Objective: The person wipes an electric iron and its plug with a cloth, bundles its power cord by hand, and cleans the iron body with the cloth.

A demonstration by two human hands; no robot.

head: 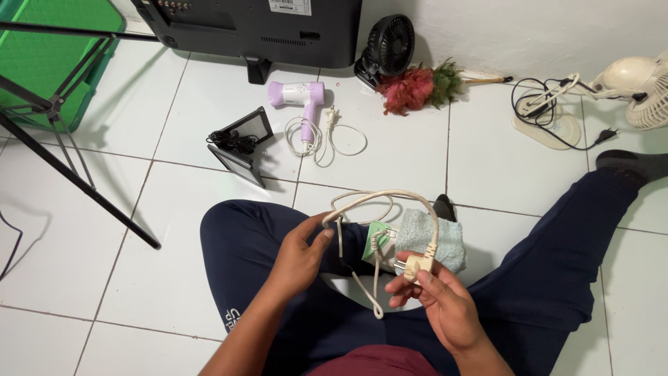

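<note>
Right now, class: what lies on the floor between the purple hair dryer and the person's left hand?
In the head view, between the purple hair dryer and the left hand lie the dryer's coiled white cord and bare white tile.

The scene is bright and evenly lit by soft, diffuse light from overhead. The white tiled floor point(174, 278) reflects it with a mild sheen but no harsh glare. Shadows are faint and soft-edged: a pale one lies beside the tripod leg point(76, 181), and a darker patch sits under the television point(257, 28) at the wall. Focus is sharp across most of the frame, with cord and fabric detail crisp. The wide lens bends tile lines near the edges, and the far corners look slightly stretched. Colours are clear.
</note>
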